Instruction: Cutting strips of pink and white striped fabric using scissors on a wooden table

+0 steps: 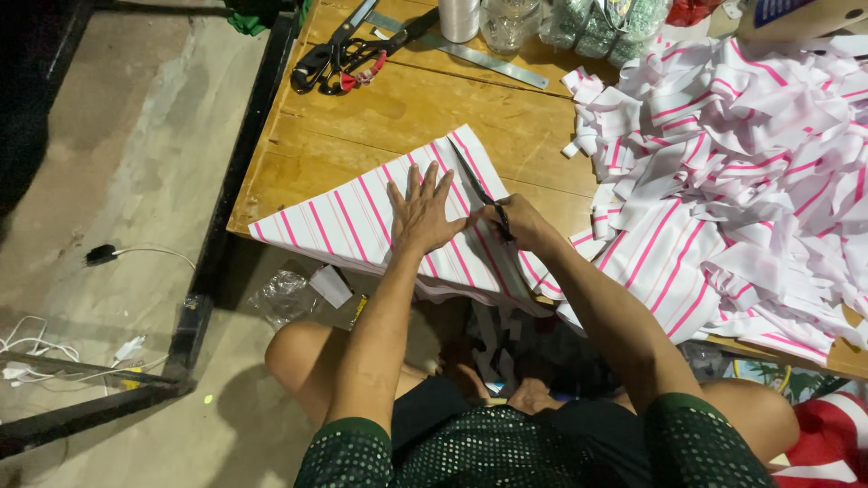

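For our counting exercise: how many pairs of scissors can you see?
2. One pair of scissors is in the right hand, cutting the striped fabric; a spare pair lies at the table's far edge. The strip pile could hide more.

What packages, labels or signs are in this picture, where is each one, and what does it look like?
Cardboard box: far right corner of the table, brown with a blue and white label.
Plastic bags: far edge of the table, left of the box, clear, filled with something greenish.
Plastic wrapper: on the floor below the table's near edge, clear, crumpled.

Low wooden table (407,108) on grey concrete floor (117,136).
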